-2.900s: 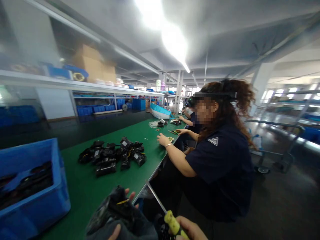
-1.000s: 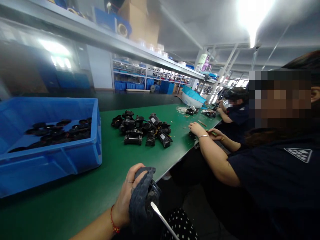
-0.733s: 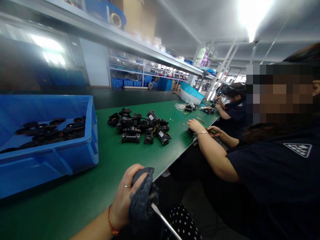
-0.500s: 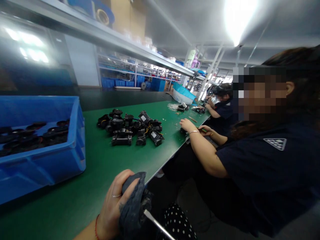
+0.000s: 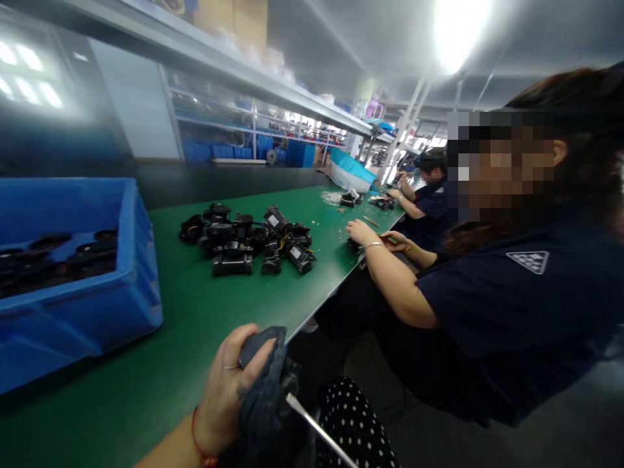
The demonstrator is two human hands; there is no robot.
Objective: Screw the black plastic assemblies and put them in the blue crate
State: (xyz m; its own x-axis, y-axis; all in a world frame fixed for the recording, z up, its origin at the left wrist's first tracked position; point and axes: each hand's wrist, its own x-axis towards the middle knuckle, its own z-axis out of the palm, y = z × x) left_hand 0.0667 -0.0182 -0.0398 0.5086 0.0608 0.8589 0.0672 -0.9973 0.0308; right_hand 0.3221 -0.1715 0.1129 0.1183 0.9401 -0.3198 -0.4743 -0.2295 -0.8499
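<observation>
cloth (image 5: 260,390): dark, wrapped over a black part at the near bench (image 5: 195,331) edge
left hand (image 5: 229,390): clenched around the cloth
metal shaft (image 5: 316,429): slants down-right from the bundle
right hand: out of view

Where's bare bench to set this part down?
Bare green mat lies between the left hand and the pile of black parts, right of the blue crate. It is crowded at the pile and by the co-worker's hand.
</observation>
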